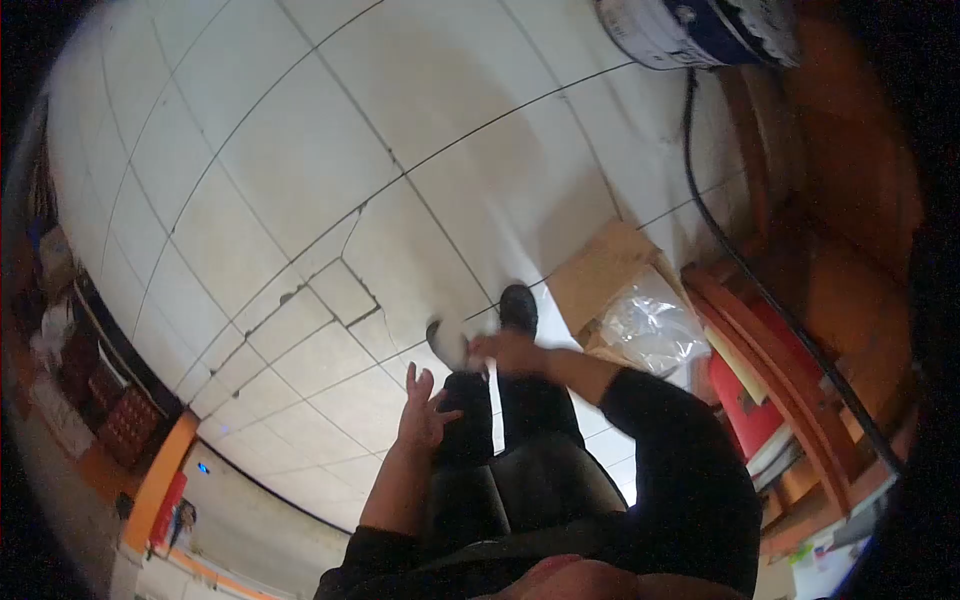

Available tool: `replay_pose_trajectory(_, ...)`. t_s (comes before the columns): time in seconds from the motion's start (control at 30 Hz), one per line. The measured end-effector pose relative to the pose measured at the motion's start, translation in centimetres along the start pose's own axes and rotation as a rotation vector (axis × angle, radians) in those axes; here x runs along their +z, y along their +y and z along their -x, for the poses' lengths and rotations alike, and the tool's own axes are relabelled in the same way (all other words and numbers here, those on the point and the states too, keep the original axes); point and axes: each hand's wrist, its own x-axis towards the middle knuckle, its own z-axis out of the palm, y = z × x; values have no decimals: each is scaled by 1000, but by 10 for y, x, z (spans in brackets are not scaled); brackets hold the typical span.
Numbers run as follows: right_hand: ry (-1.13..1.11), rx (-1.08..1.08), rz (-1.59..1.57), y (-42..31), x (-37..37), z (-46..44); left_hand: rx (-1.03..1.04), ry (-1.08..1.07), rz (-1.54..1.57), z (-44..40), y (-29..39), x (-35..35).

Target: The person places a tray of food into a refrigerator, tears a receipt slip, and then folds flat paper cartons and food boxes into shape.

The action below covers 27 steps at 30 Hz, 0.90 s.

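Open tiled floor (270,130) spreads ahead and to the left, so the left hand (425,410) can pass outward freely. Between it and the right hand (505,355) lies a narrow gap, partly taken up by a blurred pale object (454,342) that the right hand seems to hold. The thighs (545,485) limit room below. On the right, cardboard (590,275), clear plastic (655,325), wooden furniture (770,360) and a hanging black cable (735,250) crowd the way; a bucket (665,35) stands farther ahead.
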Motion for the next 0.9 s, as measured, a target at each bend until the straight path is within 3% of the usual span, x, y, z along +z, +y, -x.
replay_pose_trajectory(0.03, -47, 20, -75, -53, -8, 10, -73, -36, 110, -7, -1, 9)
replay_pose_trajectory(0.07, -92, 44, -149, -105, -17, 20, 23, -198, 34, -23, -21, 2)
replay_pose_trajectory(0.1, 163, 108, -436, -112, 8, 40, 6, -152, -68, -21, -33, 10)
replay_pose_trajectory(0.17, 625, 141, -88, -126, 3, 56, 1, -278, -272, -9, -46, 17)
replay_pose_trajectory(0.23, 706, 220, -2, -133, 4, 78, -150, -404, -203, 5, -60, 23)
replay_pose_trajectory(0.27, 569, 279, -98, -125, 7, 99, -263, -463, -101, 9, -67, 26)
replay_pose_trajectory(0.3, 429, 336, -197, -121, 11, 120, -202, -485, -221, 12, -77, 28)
replay_pose_trajectory(0.33, 460, 349, -125, -121, 15, 135, -137, -504, -339, 13, -87, 29)
replay_pose_trajectory(0.4, 544, 343, 417, -90, 16, 168, -124, -415, -417, 25, -80, 47)
replay_pose_trajectory(0.43, 646, 635, 372, -88, -7, 172, -178, -305, -373, 46, -57, 73)
replay_pose_trajectory(0.47, 987, 626, 494, -34, -5, 188, -162, -256, -364, 46, -54, 75)
replay_pose_trajectory(0.5, 1176, 772, 583, -30, -32, 185, -146, -206, -356, 46, -51, 78)
replay_pose_trajectory(0.57, 1227, 819, 409, 47, -45, 189, 36, -234, -418, 9, -53, 49)
replay_pose_trajectory(0.67, 646, 1012, 517, 109, -39, 162, 137, -85, -543, 3, -36, 23)
replay_pose_trajectory(0.7, 572, 1040, 459, 130, -36, 150, 127, -19, -560, -2, -34, 10)
replay_pose_trajectory(0.73, 647, 1043, 193, 152, -35, 141, 115, 47, -576, -6, -35, -4)
replay_pose_trajectory(0.77, 899, 971, -347, 171, -33, 130, 101, 115, -593, -7, -36, -19)
replay_pose_trajectory(0.8, 1241, 733, -1125, 179, -33, 120, 132, 154, -632, -10, -39, -38)
replay_pose_trajectory(0.83, 1315, 622, -1440, 178, -37, 116, 165, 189, -669, -13, -45, -57)
replay_pose_trajectory(0.87, 1299, 654, -1556, 150, -45, 116, 156, 223, -705, -11, -48, -76)
replay_pose_trajectory(0.9, 1185, 759, -1381, 138, -50, 120, 161, 254, -709, -10, -56, -98)
